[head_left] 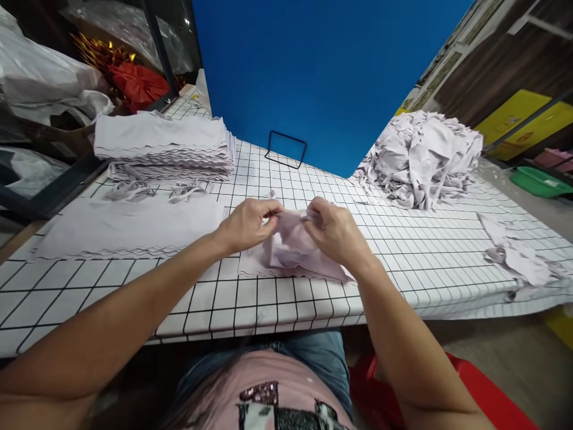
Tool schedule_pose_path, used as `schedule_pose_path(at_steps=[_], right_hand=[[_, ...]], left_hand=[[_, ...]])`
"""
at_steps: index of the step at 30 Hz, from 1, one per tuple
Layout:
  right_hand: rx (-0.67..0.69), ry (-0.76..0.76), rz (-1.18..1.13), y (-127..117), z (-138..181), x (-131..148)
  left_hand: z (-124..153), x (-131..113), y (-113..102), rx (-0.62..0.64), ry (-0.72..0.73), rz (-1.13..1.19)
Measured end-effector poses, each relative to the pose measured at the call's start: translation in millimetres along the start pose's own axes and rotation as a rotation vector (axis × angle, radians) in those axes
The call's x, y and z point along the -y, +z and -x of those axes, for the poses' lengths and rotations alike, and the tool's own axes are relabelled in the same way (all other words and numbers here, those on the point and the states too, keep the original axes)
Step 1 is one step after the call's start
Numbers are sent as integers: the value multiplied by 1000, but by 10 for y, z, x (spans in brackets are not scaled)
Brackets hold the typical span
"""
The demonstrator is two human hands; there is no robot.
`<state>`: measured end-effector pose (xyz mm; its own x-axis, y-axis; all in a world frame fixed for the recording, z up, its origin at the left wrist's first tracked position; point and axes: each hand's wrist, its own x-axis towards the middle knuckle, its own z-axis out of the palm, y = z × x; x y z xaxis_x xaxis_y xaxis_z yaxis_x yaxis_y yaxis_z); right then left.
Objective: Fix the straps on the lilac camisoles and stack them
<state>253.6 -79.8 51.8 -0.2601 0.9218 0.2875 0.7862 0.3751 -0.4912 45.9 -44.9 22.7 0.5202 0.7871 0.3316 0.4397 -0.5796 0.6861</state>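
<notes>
In the middle of the table, a pale lilac piece of fabric is pinched along its top edge by both hands. My left hand grips its upper left corner between thumb and forefinger. At the upper right, my right hand is closed on the same cloth. The lower part of the piece rests on the table, its wavy edge toward me. Left of my hands lies a flat stack of similar cloth with wavy edges, loose strips lying at its back edge.
A taller pile of folded fabric stands at the back left. A big heap of crumpled cloth sits back right, and scraps lie near the right edge. A blue panel rises behind the checked tablecloth.
</notes>
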Motion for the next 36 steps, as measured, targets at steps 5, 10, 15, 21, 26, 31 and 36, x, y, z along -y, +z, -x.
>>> schedule_pose_path(at_steps=[5,10,15,21,26,31,36], right_hand=[[-160,-40,30,-352,112,264],[-174,-109,157,-430,92,338],[-218,-36,295,-270,87,339],[173,-263,-48,-191,422,369],[-124,111,-387,-368,368,-4],[93,177,-730,-367,305,-32],[-281,-37,-504,-246,277,55]], left_hand=[[-143,-140,-166,-266,-28,-234],[-86,-393,-93,-329,-162,49],[106,-548,259,-3,-353,732],[-59,-523,375,-193,-409,1334],[-106,-565,291,-217,-407,1446],[-86,-588,253,-65,-350,1450],[-145,-625,123,-50,-337,1425]])
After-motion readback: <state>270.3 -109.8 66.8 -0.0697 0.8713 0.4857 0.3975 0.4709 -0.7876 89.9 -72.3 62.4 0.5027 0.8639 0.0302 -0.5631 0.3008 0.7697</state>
